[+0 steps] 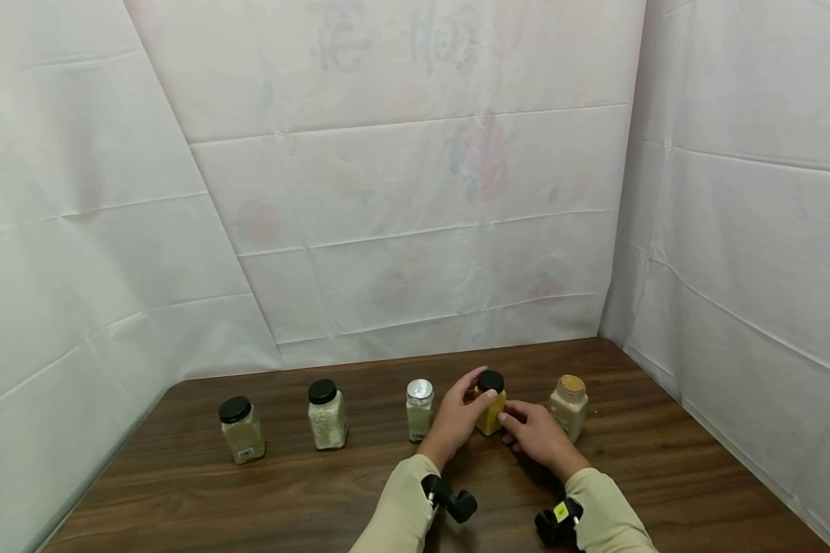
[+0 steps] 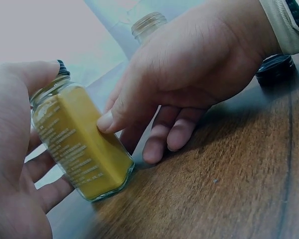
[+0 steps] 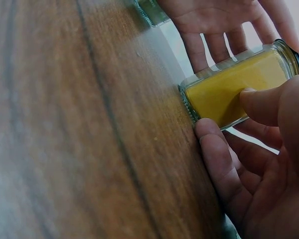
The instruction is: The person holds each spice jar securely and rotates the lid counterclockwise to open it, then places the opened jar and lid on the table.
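A glass jar of yellow powder with a black lid stands on the table between my hands. My left hand grips its top from the left, the thumb at the lid and the fingers spread behind the glass. My right hand holds the lower body from the right. In the left wrist view its thumb presses the side of the yellow jar. The right wrist view shows the other fingers of the right hand low by the jar's base, partly hidden behind it.
Right of my hands stands a lidless jar of beige powder; a black lid lies near it. To the left are a silver-topped green jar, a black-lidded pale-grained jar and a black-lidded tan jar. White cloth surrounds the table.
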{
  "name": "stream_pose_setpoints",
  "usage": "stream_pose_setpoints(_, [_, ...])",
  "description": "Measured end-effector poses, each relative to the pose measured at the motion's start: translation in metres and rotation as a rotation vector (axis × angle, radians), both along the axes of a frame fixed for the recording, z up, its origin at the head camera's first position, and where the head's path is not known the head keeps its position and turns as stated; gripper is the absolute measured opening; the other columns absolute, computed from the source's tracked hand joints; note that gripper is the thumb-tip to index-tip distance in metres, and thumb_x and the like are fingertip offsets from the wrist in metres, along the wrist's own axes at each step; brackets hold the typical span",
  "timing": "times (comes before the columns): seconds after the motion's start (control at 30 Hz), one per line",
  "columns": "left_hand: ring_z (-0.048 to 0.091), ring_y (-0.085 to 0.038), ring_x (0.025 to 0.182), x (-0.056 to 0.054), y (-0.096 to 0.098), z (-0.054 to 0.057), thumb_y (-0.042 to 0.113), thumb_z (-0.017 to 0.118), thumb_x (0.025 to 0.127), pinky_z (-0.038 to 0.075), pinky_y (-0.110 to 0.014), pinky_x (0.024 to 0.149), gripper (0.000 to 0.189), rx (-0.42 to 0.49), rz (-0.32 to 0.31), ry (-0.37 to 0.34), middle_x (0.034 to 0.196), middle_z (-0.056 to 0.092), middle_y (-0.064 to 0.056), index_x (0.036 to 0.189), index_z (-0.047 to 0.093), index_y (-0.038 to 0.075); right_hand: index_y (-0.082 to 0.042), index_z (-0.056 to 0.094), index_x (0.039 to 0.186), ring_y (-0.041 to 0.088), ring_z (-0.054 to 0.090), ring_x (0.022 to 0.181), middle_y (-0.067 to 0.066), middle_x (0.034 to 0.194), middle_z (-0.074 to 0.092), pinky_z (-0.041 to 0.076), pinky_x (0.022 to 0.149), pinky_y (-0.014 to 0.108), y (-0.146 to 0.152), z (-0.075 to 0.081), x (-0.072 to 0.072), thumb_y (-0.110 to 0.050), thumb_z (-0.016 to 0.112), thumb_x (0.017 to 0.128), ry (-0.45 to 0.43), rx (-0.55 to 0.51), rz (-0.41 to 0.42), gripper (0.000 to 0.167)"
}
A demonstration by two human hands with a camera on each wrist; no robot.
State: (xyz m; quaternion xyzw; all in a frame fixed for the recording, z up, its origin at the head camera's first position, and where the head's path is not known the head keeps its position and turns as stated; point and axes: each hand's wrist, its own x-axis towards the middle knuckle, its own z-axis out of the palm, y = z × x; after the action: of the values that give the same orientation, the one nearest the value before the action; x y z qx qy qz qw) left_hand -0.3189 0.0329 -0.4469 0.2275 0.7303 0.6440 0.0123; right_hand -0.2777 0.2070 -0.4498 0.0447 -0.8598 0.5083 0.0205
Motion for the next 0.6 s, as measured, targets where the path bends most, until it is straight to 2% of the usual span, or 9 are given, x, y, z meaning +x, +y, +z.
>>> stream_pose_setpoints(0.23, [0.056,-0.027,0.12,-0.0026,-0.0006,-0.0027,0.032,0.06,0.102,0.045,-0.049,0.098,0.048,0.05,-0.024,0.004,0.135,0.057,-0.008,0.147,0.05,0.021,0.002,0.059,0.136,0.02,0.067,0.081,0.012,0.113,0.069,0.056,0.067,0.038,0.0006,-0.0005,-0.0004,-0.013,0.057,0.103,0.0,0.0,0.004,0.036])
stream_pose_setpoints(0.37, [0.053,-0.029,0.125,-0.0058,0.0001,-0.0063,0.027,0.054,0.105,0.041,-0.051,0.103,0.043,0.101,-0.027,0.001,0.137,0.057,-0.011,0.145,0.052,0.011,0.002,0.059,0.135,0.021,0.067,0.081,0.012,0.113,0.069,0.056,0.067,0.039,0.0009,0.0003,-0.0003,-0.014,0.057,0.103,-0.004,-0.003,0.004,0.036])
stream_pose_setpoints(0.6, [0.053,-0.026,0.124,-0.0037,0.0002,-0.005,0.026,0.051,0.106,0.041,-0.048,0.102,0.037,0.149,0.021,-0.013,0.132,0.059,-0.01,0.136,0.055,0.006,0.001,0.06,0.135,0.02,0.067,0.08,0.011,0.113,0.069,0.056,0.066,0.039,-0.0002,-0.0012,-0.0017,-0.015,0.058,0.103,0.002,-0.013,-0.006,0.036])
